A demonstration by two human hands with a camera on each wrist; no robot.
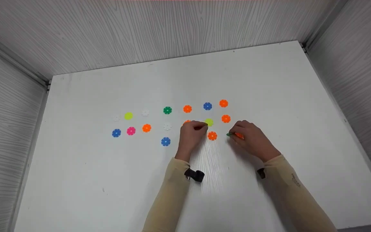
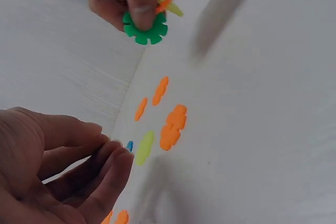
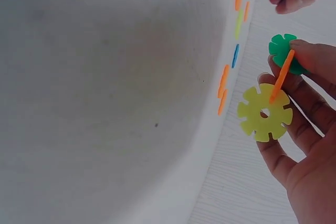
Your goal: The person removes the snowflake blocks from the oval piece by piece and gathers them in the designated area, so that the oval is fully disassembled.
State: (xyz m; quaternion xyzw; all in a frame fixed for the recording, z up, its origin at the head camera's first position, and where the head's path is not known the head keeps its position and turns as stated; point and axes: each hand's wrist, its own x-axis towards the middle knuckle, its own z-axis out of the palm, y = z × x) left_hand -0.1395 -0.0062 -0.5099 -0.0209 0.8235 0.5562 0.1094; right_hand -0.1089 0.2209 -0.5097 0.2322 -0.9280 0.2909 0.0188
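My right hand (image 1: 251, 138) pinches a green notched disc (image 3: 282, 47) by its face. An orange disc (image 3: 282, 76), seen edge-on, joins it to a yellow disc (image 3: 262, 109) with a hole in its middle. The three stay together above the table. My left hand (image 1: 192, 137) hovers to the left of it, fingers loosely curled and fingertips close together, with nothing visible between them. Beyond those fingertips lies a yellow-green disc (image 1: 209, 122) on the table. An orange disc (image 1: 212, 136) lies between the two hands. Another orange disc (image 1: 187, 122) is partly hidden behind my left hand.
Loose notched discs lie in rough rows on the white table (image 1: 85, 180), among them a green one (image 1: 167, 110), a pink one (image 1: 131, 130), a blue one (image 1: 166, 141) and a pale clear one (image 1: 167, 126). Wood-grain panels (image 1: 172, 29) enclose the back and sides.
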